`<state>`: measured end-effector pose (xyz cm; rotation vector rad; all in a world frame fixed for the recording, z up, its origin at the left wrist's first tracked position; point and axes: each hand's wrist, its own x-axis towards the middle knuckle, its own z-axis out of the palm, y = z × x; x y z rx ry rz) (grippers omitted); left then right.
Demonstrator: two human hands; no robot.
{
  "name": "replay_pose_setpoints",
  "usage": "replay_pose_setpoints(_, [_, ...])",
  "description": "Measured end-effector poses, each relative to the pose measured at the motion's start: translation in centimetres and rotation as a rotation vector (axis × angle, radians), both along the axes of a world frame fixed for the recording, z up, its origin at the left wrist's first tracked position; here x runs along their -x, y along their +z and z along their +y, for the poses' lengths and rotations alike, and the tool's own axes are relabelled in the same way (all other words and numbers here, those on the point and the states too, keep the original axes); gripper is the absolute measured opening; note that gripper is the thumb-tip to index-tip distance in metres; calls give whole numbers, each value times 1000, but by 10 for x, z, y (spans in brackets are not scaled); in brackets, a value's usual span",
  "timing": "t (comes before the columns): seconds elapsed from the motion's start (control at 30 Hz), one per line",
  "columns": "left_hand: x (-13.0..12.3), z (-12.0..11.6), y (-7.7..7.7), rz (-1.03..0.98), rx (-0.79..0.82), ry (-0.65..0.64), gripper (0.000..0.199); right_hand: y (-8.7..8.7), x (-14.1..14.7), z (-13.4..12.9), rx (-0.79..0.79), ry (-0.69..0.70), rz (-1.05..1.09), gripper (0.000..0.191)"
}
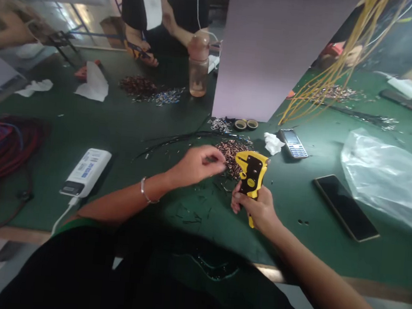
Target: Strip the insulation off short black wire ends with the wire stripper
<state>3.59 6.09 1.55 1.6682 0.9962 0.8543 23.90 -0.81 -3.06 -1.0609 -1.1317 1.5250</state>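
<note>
My right hand [255, 204] is wrapped round the handle of a yellow-and-black wire stripper [253, 170], whose jaws point up and to the left. Over the left edge of a heap of small copper-coloured pieces [230, 152], my left hand [201, 163] has thumb and fingertips brought together in a pinch. Anything between those fingertips is too small to make out. Behind the hands, thin black wires [178, 136] lie across the green table [139, 127]. Dark scraps [193, 218] are scattered on the near side.
A power bank [86, 173] with a cable and red wire coils [4, 151] lie left. On the right are a keypad phone [293, 144], a smartphone [345, 207] and a plastic bag [388, 175]. A pale upright panel [265, 54] stands ahead; a co-worker's hand [146, 55] shows beyond the bottle [198, 77].
</note>
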Motion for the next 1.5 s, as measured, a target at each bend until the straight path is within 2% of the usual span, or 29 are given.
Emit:
replay_pose_setpoints(0.07, [-10, -16, -1, -113, 161, -234, 35, 5, 6, 0, -48, -114, -89, 16])
replay_pose_setpoints(0.13, [-19, -30, -4, -191, 258, -366, 51, 7, 13, 1, -100, -203, -188, 16])
replay_pose_setpoints(0.2, [-25, -39, -7, -206, 257, -360, 60, 7, 22, 1, -152, -267, -259, 17])
replay_pose_setpoints(0.27, [-29, -43, -11, -200, 248, -316, 61, 4, 31, 1, -193, -282, -297, 19])
replay_pose_setpoints(0.33, [-29, -45, -16, -200, 260, -261, 57, 1, 40, 0, -243, -230, -327, 26])
replay_pose_setpoints(0.47, [-26, -43, -22, -276, 299, -195, 46, 0, 53, -2, -326, -254, -490, 35])
replay_pose_setpoints(0.67, [-17, -32, -16, -285, 270, -293, 46, 14, 59, -5, -406, -226, -607, 49])
replay_pose_setpoints(0.8, [-7, -21, -8, -344, 295, -346, 41, 25, 57, -8, -414, -132, -616, 59])
replay_pose_setpoints(0.9, [0, -13, 1, -374, 348, -426, 39, 32, 49, -11, -495, -39, -635, 62])
replay_pose_setpoints(0.97, [3, -8, 6, -369, 392, -470, 41, 35, 40, -12, -566, -13, -631, 58])
replay_pose_setpoints(1.07, [10, -2, 12, -387, 464, -488, 41, 36, 22, -11, -643, -25, -562, 39])
replay_pose_setpoints(1.13, [16, 4, 17, -420, 474, -452, 39, 31, 9, -6, -608, -42, -538, 22])
replay_pose_setpoints(1.23, [27, 12, 26, -433, 443, -366, 42, 17, -12, 11, -402, -223, -572, 18])
replay_pose_setpoints(1.33, [34, 17, 31, -450, 377, -256, 46, 2, -29, 39, -188, -254, -600, 18])
replay_pose_setpoints(1.5, [36, 24, 26, -517, 386, -172, 45, -7, -39, 84, -168, -281, -608, 22])
